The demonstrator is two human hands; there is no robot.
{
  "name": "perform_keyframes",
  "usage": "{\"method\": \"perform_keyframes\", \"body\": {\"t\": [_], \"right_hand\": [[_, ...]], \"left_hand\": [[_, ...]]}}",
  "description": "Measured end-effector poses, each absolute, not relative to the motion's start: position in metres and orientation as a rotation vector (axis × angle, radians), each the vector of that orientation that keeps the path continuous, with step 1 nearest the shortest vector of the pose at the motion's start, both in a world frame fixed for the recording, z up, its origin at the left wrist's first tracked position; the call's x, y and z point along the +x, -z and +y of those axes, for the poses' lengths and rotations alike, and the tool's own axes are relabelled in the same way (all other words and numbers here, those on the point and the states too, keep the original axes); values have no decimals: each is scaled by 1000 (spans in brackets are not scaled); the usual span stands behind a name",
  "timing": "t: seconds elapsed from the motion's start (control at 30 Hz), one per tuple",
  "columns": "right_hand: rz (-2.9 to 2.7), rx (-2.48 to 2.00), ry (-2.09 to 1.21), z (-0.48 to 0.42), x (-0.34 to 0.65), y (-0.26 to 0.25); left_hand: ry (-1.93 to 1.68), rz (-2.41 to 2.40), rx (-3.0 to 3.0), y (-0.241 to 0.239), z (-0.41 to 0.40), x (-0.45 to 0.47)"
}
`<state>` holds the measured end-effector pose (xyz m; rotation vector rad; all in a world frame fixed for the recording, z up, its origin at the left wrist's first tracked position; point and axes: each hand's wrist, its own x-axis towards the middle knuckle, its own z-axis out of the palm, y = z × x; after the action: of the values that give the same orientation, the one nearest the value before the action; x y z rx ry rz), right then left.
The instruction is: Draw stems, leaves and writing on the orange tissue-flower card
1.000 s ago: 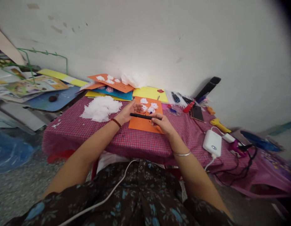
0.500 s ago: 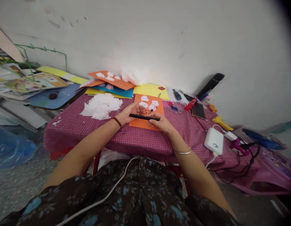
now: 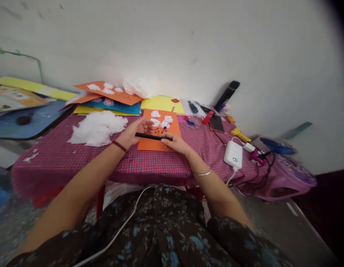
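Note:
My right hand [image 3: 175,143] has its fingers closed round the right end of a black marker pen [image 3: 151,136]. The marker lies nearly level above an orange sheet [image 3: 173,142]. My left hand [image 3: 137,129], a beaded bracelet at its wrist, is by the marker's other end with fingers apart; whether it touches the pen is unclear. White ruffled paper flowers [image 3: 168,119] and small dark marks are on the sheet's upper part, just beyond the hands. Some marks are hidden behind the fingers.
A heap of white tissue pieces [image 3: 98,128] lies left of the hands on the checked cloth [image 3: 157,163]. Coloured sheets [image 3: 127,107] are stacked behind. Rightward are a red tube [image 3: 207,117], a phone [image 3: 217,123], a yellow glue gun [image 3: 240,134] and a white power bank [image 3: 233,154].
The whole view has swung to the right, so everything appears shifted left. Both hands keep about the same pose around the marker pen over the orange sheet.

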<state>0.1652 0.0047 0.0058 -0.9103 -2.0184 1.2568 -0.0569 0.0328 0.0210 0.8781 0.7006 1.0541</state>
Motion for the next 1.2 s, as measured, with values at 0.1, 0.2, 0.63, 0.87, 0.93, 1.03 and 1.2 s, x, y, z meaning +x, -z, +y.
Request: {"method": "perform_keyframes", "body": {"t": [0.1,0.2,0.63,0.87,0.93,1.03,1.2], "right_hand": [[-2253,-988,-941,5,167,-8],[-2319,-1131,-643,11,185,-14],[-1563,-2382,-88,18,306,-14],[-1621,-2446,-3,15,299,-13],[-1692,-2395,61,12,296,-20],[-1846,-2285,100,20,284,-32],[-2075,-2158,47,87,241,-45]], "left_hand": [[-1146,726,933,-26,33,-60],[-1199,786,987,-24,35,-60],[-1230,1047,1101,-18,39,-58],[-1374,1253,1192,-11,46,-59],[-1391,1272,1194,-9,47,-60],[-1404,1296,1201,-6,50,-58],[-1333,1350,1251,3,63,-55]]}}
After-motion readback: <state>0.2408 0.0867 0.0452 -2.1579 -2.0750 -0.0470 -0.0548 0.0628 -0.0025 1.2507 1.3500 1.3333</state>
